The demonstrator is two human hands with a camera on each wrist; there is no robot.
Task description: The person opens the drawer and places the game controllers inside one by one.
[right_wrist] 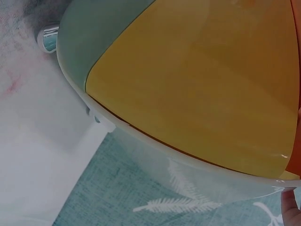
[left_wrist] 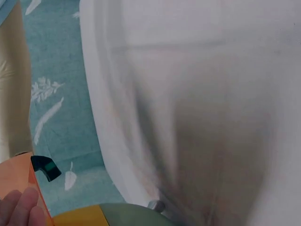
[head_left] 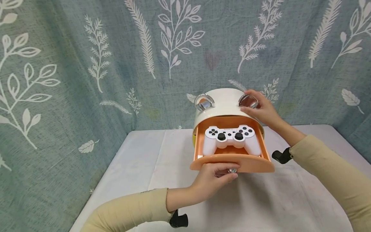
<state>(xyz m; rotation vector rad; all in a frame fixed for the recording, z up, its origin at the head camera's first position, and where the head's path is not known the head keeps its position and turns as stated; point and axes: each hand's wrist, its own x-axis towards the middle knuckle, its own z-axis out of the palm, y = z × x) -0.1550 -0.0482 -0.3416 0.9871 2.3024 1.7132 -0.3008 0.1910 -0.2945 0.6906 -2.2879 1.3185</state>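
A rounded white storage box (head_left: 226, 101) stands on the table with its orange drawer (head_left: 255, 163) pulled out toward me. Inside the drawer lies a white game controller (head_left: 230, 141), its buttons and sticks facing up. My left hand (head_left: 207, 182) pinches the small shiny knob (head_left: 233, 170) on the drawer front, other fingers against the orange panel. Its fingers (left_wrist: 22, 207) show at the lower left of the left wrist view. My right hand (head_left: 265, 109) grips the right silver ear (head_left: 249, 101) of the box, thumb in front. In the right wrist view, one fingertip (right_wrist: 290, 207) touches the box edge.
A second silver ear (head_left: 204, 102) sticks up at the box's left. Yellow (right_wrist: 202, 89) and green (right_wrist: 96, 33) panels cover another side. A white cloth covers the table (head_left: 145, 158). Behind it hangs a blue-green curtain (head_left: 116, 64) with white leaf prints.
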